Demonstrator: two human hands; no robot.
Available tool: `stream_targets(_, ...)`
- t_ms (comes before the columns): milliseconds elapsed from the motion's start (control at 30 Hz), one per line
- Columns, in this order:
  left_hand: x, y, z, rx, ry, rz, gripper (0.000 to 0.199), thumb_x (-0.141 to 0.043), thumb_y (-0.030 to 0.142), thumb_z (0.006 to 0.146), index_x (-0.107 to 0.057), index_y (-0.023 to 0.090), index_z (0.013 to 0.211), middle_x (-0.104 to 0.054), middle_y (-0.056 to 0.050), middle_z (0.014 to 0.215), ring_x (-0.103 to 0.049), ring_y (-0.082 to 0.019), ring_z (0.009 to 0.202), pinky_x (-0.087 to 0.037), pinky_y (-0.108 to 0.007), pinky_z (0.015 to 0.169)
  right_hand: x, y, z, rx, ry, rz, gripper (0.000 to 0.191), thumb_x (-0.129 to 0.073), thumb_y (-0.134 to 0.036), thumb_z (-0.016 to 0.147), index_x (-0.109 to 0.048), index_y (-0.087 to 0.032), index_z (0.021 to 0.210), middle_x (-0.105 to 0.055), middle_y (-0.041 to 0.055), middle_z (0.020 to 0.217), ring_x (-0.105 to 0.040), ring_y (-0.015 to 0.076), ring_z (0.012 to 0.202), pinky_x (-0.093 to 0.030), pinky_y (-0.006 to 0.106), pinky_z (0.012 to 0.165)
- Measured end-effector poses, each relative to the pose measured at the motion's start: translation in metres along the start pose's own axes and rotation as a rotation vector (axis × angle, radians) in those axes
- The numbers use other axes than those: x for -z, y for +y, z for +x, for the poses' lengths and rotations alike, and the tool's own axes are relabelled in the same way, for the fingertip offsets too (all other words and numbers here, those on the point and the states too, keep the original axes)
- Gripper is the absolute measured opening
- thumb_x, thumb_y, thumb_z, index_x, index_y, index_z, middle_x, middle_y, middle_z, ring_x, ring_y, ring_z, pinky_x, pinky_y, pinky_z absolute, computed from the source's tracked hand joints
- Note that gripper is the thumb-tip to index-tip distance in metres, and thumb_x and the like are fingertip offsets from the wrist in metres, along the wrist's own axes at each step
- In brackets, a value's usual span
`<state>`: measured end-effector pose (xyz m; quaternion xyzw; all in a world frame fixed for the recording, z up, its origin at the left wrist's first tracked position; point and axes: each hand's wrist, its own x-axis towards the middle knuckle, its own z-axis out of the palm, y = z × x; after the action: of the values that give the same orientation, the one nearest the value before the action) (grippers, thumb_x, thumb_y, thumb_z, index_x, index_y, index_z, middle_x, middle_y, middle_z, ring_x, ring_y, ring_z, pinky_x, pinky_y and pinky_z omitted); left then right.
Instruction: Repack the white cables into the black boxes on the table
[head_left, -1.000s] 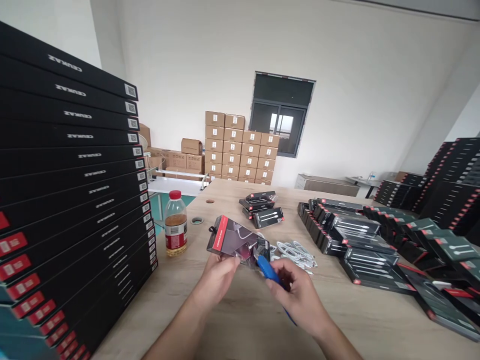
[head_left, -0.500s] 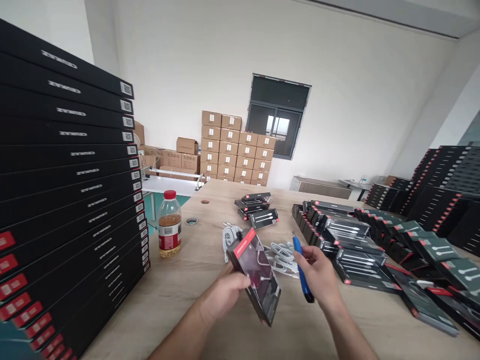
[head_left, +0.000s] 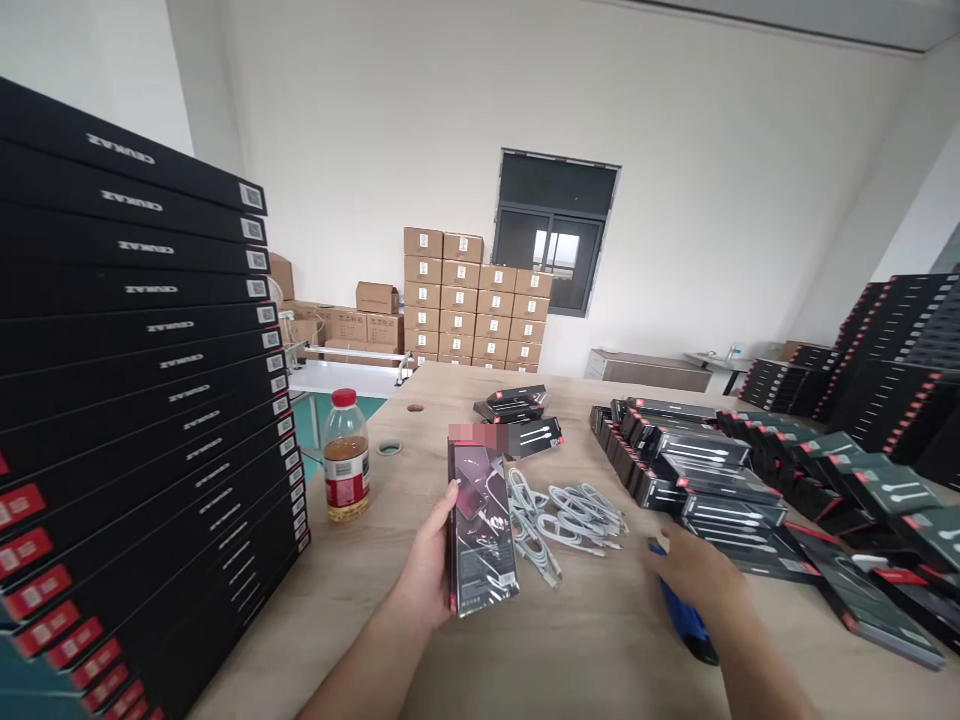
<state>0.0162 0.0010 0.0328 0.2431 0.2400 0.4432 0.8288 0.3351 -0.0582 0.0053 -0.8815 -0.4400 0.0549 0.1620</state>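
My left hand (head_left: 427,560) grips a slim black cable box (head_left: 481,540) by its left side and lower edge. The box stands tilted toward me, with a cable picture and small print on its face and clear film at the bottom. My right hand (head_left: 701,570) is over a blue utility knife (head_left: 686,615), fingers around its upper part; both are somewhat blurred. The knife is low over the table, and whether it touches the wood is unclear. Several coiled white cables (head_left: 574,515) lie between the hands, just right of the held box.
Tall stacked black boxes (head_left: 150,390) stand at the left, beside a red-capped bottle (head_left: 346,460) and a tape roll (head_left: 389,448). More cable boxes (head_left: 517,405) lie ahead. Rows of packaged boxes (head_left: 712,480) cover the right side of the wooden table (head_left: 360,620).
My left hand has turned the cable box more upright, its printed face toward me. My right hand has moved right and down with the utility knife, away from the cables.
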Motion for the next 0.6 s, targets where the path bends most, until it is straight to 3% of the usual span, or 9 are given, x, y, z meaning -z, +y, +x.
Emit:
stream_targets(133,0.0,-0.007,0.001,0.077,-0.007,0.037,0.048,-0.066,0.054,0.085,-0.066,0.016,0.114,-0.078,-0.01,0.087,-0.075,-0.027,0.079,-0.058,-0.037,0.074,-0.008,-0.046,-0.027,0.311,0.073,0.313,0.039,-0.048,-0.058,0.088,-0.061,-0.024,0.076,-0.069,0.0069,0.076,-0.065,0.0281,0.076,-0.042,0.037,0.069)
stream_targets(233,-0.003,-0.012,0.001,0.157,-0.006,0.076,0.05,-0.064,0.057,0.085,-0.069,0.013,0.109,-0.078,-0.01,0.082,-0.075,-0.027,0.075,-0.057,-0.034,0.069,-0.02,-0.079,-0.055,0.544,-0.026,0.665,0.047,-0.046,-0.064,0.09,-0.05,-0.024,0.065,-0.056,-0.0001,0.059,-0.055,0.0204,0.06,-0.039,0.031,0.061)
stream_targets(333,-0.005,-0.018,0.001,0.198,-0.013,0.116,0.049,-0.063,0.058,0.086,-0.071,0.011,0.1,-0.077,-0.009,0.076,-0.072,-0.023,0.066,-0.055,-0.03,0.063,-0.031,-0.096,-0.073,0.624,-0.122,0.855,0.046,-0.054,-0.063,0.088,-0.047,-0.023,0.065,-0.048,-0.0036,0.057,-0.046,0.0159,0.056,-0.035,0.027,0.056)
stream_targets(433,-0.003,-0.024,0.003,0.242,-0.012,0.161,0.048,-0.065,0.059,0.084,-0.071,0.012,0.092,-0.076,-0.008,0.072,-0.068,-0.018,0.057,-0.053,-0.027,0.059,-0.037,-0.099,-0.079,0.662,-0.106,0.89,0.046,-0.061,-0.059,0.086,-0.045,-0.023,0.063,-0.043,-0.0051,0.057,-0.04,0.0134,0.056,-0.032,0.025,0.054)
stream_targets(600,-0.002,-0.027,0.004,0.274,-0.005,0.166,0.046,-0.069,0.06,0.08,-0.071,0.014,0.089,-0.075,-0.006,0.073,-0.067,-0.017,0.056,-0.052,-0.026,0.059,-0.037,-0.097,-0.078,0.699,-0.111,0.926,0.047,-0.048,-0.053,0.096,-0.042,-0.023,0.06,-0.043,-0.0052,0.053,-0.04,0.0131,0.053,-0.034,0.025,0.054)
